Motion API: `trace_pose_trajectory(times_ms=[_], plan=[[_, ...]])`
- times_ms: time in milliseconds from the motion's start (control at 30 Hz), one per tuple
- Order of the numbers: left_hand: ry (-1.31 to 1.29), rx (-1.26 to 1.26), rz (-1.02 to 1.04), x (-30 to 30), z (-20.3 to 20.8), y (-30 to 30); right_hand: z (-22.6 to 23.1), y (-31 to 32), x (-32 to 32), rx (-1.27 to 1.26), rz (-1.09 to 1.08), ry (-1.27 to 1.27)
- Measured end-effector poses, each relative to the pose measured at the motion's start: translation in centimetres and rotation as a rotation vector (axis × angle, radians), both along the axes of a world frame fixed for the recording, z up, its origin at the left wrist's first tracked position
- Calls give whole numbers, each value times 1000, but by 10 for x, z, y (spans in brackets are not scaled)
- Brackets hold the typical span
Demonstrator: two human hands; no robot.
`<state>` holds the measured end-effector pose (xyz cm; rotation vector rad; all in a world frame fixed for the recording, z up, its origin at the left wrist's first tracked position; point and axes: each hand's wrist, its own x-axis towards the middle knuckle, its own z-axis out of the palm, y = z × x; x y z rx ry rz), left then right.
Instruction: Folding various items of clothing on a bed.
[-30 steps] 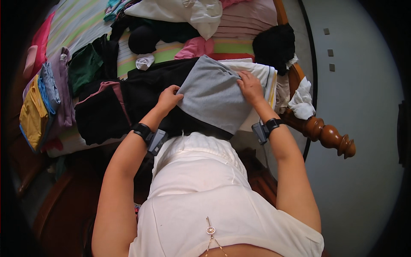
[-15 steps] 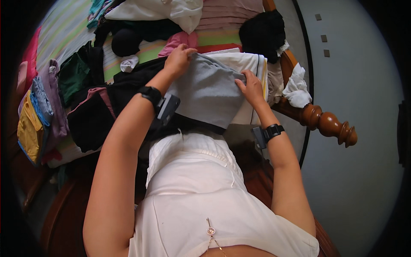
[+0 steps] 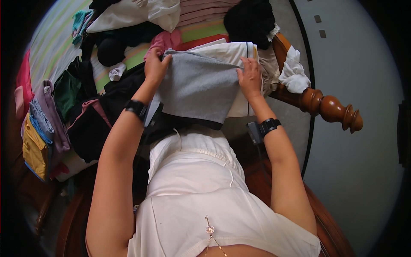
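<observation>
A grey garment (image 3: 199, 88), folded flat with a dark lower edge, lies before me on top of other clothes. My left hand (image 3: 156, 68) is at its far left corner, thumb stretched apart from the fingers and touching the cloth's edge. On the right side, my right hand (image 3: 250, 79) rests at the garment's edge with its fingers extended. Partly covered by the grey cloth is a white folded cloth (image 3: 239, 105) with a dark stripe along its border. Black clothing (image 3: 124, 92) spreads out beneath and to the left.
Folded purple (image 3: 55, 115) and yellow garments (image 3: 35, 145) lie at the bed's left edge. Dark green (image 3: 68, 88), pink (image 3: 165, 40) and black clothes (image 3: 250, 23) lie farther back. A turned wooden bedpost (image 3: 329, 109) juts out at the right, beside a crumpled white cloth (image 3: 294, 73).
My left hand has moved left and slightly nearer, from the garment's top edge to its far left corner, its thumb and fingers now apart. My right hand stays at the right edge, fingers straighter.
</observation>
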<state>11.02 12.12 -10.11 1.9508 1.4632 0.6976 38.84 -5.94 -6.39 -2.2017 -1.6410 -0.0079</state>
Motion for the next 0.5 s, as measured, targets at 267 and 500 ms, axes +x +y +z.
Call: trace_pose_trajectory(times_ms=[267, 500], plan=[[60, -769, -5, -43, 42, -56, -25, -51, -39, 61, -325, 236], [-389, -1197, -147, -30, 83, -43, -44, -70, -56, 41, -338, 680]])
